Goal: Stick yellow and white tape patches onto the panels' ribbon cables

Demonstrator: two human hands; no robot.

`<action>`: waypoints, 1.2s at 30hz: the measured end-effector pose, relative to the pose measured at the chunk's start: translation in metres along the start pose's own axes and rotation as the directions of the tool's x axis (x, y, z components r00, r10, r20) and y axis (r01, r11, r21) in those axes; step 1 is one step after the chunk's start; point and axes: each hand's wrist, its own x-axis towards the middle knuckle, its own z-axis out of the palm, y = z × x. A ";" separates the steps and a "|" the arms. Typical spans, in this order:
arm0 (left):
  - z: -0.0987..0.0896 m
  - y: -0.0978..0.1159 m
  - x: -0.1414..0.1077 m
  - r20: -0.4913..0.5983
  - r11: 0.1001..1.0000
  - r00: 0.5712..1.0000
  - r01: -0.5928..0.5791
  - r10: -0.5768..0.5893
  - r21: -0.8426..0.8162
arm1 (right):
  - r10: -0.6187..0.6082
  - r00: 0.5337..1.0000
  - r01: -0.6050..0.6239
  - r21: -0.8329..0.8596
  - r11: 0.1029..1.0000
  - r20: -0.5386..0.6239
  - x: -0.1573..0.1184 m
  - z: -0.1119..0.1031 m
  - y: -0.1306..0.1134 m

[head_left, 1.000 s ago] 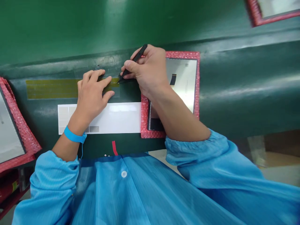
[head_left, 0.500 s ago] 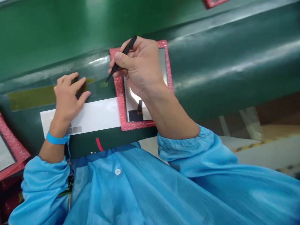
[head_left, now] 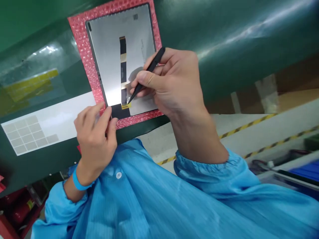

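My right hand (head_left: 174,81) pinches slim black tweezers (head_left: 147,73) between thumb and fingers. Their tip meets a small yellow piece of tape (head_left: 126,106) at the lower end of a dark ribbon cable (head_left: 123,71). That cable runs up the silver back of a display panel (head_left: 107,63), which lies on pink bubble wrap (head_left: 87,59). At the panel's lower left corner rests my left hand (head_left: 96,134), fingers bent and apart, nothing visible in them. My right hand covers part of the panel's right side.
A white sheet (head_left: 66,108) with grey square stickers (head_left: 27,132) lies left of the panel. Farther left is yellow tape (head_left: 32,86) on the green mat (head_left: 224,26). Beyond the table edge, yellow-black striped tape (head_left: 249,125) marks the floor.
The view has shifted, showing the panel farther left. My left hand has moved from the yellow tape strip to the panel's corner. The tweezers' tip has gone from the mat to the ribbon cable's end.
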 end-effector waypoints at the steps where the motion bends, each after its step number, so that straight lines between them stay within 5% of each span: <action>1: 0.006 0.003 -0.004 0.005 1.000 1.000 -0.002 0.002 0.013 | -0.002 1.000 0.002 -0.016 1.000 -0.011 0.000 0.002 -0.001; 11: 0.011 0.002 -0.002 0.048 0.987 0.997 -0.071 0.064 0.144 | -0.023 0.996 0.013 -0.129 0.992 -0.082 -0.004 0.007 -0.006; 36: 0.015 0.000 -0.001 0.005 0.993 0.993 -0.116 0.116 0.000 | -0.196 0.978 0.187 -0.113 0.976 -0.072 0.000 0.001 0.007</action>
